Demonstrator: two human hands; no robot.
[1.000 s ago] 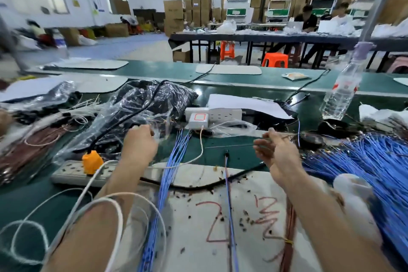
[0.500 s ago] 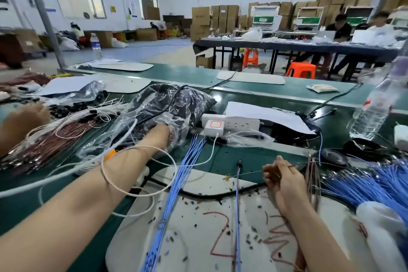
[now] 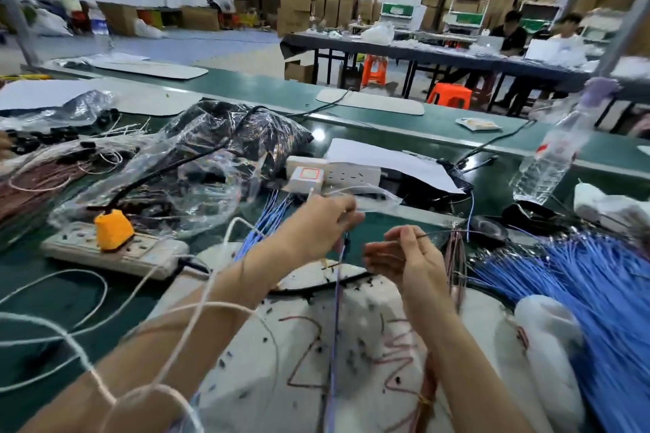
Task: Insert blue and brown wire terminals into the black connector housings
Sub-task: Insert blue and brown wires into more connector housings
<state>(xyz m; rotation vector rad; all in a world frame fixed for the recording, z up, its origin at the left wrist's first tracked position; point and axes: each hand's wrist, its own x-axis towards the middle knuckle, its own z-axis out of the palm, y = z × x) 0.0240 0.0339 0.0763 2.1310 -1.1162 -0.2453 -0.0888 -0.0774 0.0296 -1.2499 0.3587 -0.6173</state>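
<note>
My left hand (image 3: 316,221) hovers over the far edge of the white mat (image 3: 355,362), fingertips pinched on a small black connector housing that is mostly hidden. Just below it a blue wire with a dark tip (image 3: 337,306) runs down the mat. My right hand (image 3: 404,257), close beside the left, pinches a thin brown wire (image 3: 436,234) that points right. A clear bag of black housings (image 3: 225,151) lies at the left rear. Loose blue wires (image 3: 598,292) are heaped at the right, and brown wires (image 3: 455,257) lie beside my right hand.
A power strip (image 3: 88,250) with an orange plug (image 3: 112,228) lies at the left, its white cords looping over my left forearm. A white socket block (image 3: 334,172) and paper sit behind my hands. A water bottle (image 3: 548,158) stands at the right rear. Other people work at far tables.
My left hand has come out of the plastic bag and moved right, up beside my right hand. My right hand has kept hold of the brown wire.
</note>
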